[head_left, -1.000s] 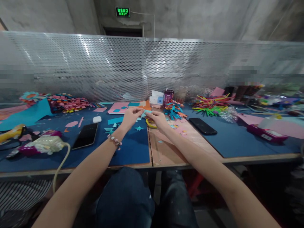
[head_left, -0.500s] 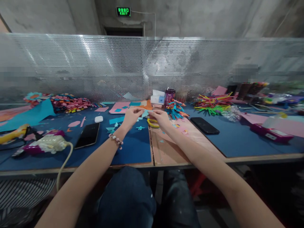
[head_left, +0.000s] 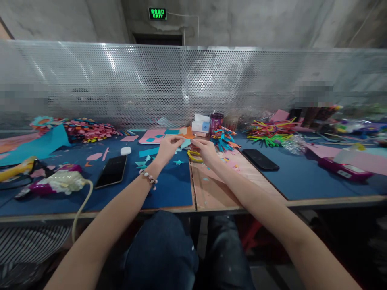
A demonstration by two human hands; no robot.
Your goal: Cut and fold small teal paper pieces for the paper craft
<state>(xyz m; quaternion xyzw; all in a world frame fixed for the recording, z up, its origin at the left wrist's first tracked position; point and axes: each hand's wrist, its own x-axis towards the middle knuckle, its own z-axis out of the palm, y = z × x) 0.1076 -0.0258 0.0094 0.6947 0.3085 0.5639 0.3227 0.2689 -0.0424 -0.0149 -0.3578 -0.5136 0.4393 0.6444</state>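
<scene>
A small light-blue piece of paper (head_left: 186, 143) is pinched between my two hands above the table. My left hand (head_left: 169, 146), with a beaded bracelet at the wrist, closes thumb and fingers on its left edge. The fingers of my right hand (head_left: 206, 149) are shut on its right edge. Just below the right hand lie yellow-handled scissors (head_left: 195, 156), partly covered. Blue paper cut-outs lie near the left forearm, among them a star-like piece (head_left: 179, 162) and a blue strip (head_left: 148, 152).
A black phone (head_left: 111, 172) and a white case (head_left: 125, 151) lie at left, near a power strip (head_left: 62, 182). Another phone (head_left: 260, 159) lies at right. Behind are stacked paper sheets (head_left: 151, 136), a tissue box (head_left: 200, 125), a purple cup (head_left: 216, 121) and a perforated metal screen (head_left: 145, 84).
The light-blue paper between my fingertips has turned slightly and shows more of its flat face. Both hands stay in almost the same place.
</scene>
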